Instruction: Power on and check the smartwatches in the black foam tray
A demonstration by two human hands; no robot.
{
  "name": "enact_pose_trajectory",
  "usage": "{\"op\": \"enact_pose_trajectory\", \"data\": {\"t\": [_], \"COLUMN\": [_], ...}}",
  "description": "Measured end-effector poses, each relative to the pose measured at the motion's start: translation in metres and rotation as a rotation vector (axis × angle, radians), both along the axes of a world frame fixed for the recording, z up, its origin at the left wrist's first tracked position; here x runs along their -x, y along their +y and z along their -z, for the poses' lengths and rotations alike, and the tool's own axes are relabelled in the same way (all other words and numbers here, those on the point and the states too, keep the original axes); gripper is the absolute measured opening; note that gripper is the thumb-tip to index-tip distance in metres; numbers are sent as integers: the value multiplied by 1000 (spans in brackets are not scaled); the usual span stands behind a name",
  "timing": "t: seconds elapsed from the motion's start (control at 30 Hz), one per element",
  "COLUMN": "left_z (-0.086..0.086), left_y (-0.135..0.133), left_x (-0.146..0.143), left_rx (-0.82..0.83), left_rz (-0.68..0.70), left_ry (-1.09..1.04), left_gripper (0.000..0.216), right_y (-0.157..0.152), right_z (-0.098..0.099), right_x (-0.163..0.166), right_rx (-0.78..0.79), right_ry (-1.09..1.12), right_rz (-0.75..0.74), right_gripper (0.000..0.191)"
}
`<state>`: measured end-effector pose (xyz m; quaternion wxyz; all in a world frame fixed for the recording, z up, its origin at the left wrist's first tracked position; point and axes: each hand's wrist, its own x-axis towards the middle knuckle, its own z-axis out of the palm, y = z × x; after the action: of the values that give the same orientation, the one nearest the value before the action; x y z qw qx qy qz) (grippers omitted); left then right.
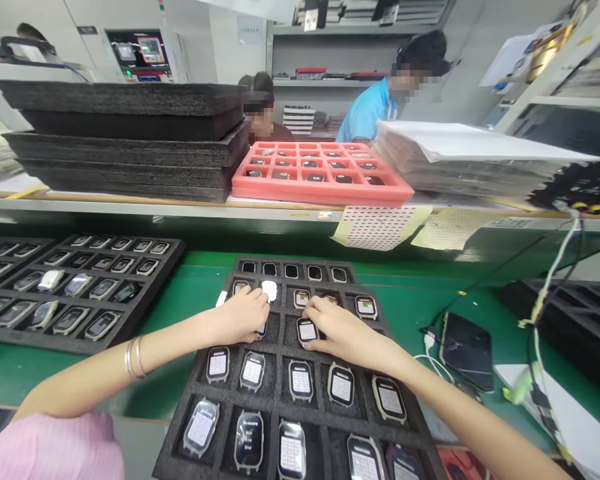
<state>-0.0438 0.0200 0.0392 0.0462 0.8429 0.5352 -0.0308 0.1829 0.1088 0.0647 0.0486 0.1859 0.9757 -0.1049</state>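
A black foam tray full of smartwatch bodies without straps lies in front of me, many with lit screens. My right hand pinches a smartwatch with a lit white screen, its thumb at the lower edge and its fingers at the upper edge. My left hand is curled over the tray's left side, its fingers closed around a smartwatch that is mostly hidden. Just above those fingertips is a watch with a bright white screen. Closer to me sit more lit watches, such as a smartwatch in its slot.
At left lies another black tray of watches. A phone and white cables are at right. On the shelf above stand stacked black foam trays, a red foam tray and a pile of sheets. Two people work behind.
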Motion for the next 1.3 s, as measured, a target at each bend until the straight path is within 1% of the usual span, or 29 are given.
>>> {"op": "enact_pose_trajectory", "data": {"t": [0.03,0.07,0.1,0.2,0.23,0.27,0.3,0.37,0.43,0.47,0.5,0.53,0.63,0.7,0.77,0.83,0.87,0.93,1.07,1.17,1.23,1.3], "left_z": [-1,-3,-3,-2,-1,1,2,5,5,4,3,0,-16,-31,-44,-51,-52,-48,-34,-33,-36,-39], "left_y": [-3,-5,-8,-13,-13,-13,-13,-11,-9,-8,-7,-6,-1,1,2,3,3,4,6,4,2,1], "left_x": [4,8,12,20,21,21,21,19,15,13,11,8,-2,-10,-19,-28,-33,-40,-45,-45,-47,-49], "left_rx": [10,22,34,61,68,77,86,103,106,108,114,132,185,148,118,168,212,284,351,395,418,401], "left_rz": [5,8,8,-9,-19,-27,-35,-49,-66,-88,-121,-161,-275,-301,-302,-273,-258,-260,-368,-328,-285,-280], "left_ry": [-34,-74,-117,-236,-267,-294,-319,-369,-412,-482,-605,-780,-1415,-1672,-1820,-1930,-1972,-2018,-2024,-2075,-2114,-2124], "left_gripper": [31,31,32,40,40,40,38,37,38,37,37,36,42,45,44,41,40,39,49,52,49,43], "right_y": [3,5,7,10,9,8,6,2,-2,-3,-4,-4,-4,-3,-2,-1,-1,-2,-5,-5,-4,-4], "right_z": [-3,-5,-8,-15,-17,-19,-20,-21,-22,-22,-22,-23,-28,-30,-30,-28,-27,-25,-24,-22,-20,-18], "right_x": [-6,-12,-18,-28,-29,-28,-26,-21,-16,-14,-12,-10,-5,-2,-1,-1,-1,-1,2,2,1,-1], "right_rx": [60,159,297,811,922,989,1020,1024,1026,1031,1037,1040,1039,1049,1062,1055,1039,997,905,908,936,947], "right_ry": [37,94,171,478,573,667,754,875,930,937,939,944,983,1000,1013,1052,1080,1128,1148,1139,1138,1136], "right_rz": [40,95,160,335,360,376,387,396,393,389,381,375,356,318,280,297,325,385,459,432,394,365], "right_gripper": [35,39,44,61,66,68,68,60,55,54,53,53,53,57,59,52,46,36,30,30,32,32]}}
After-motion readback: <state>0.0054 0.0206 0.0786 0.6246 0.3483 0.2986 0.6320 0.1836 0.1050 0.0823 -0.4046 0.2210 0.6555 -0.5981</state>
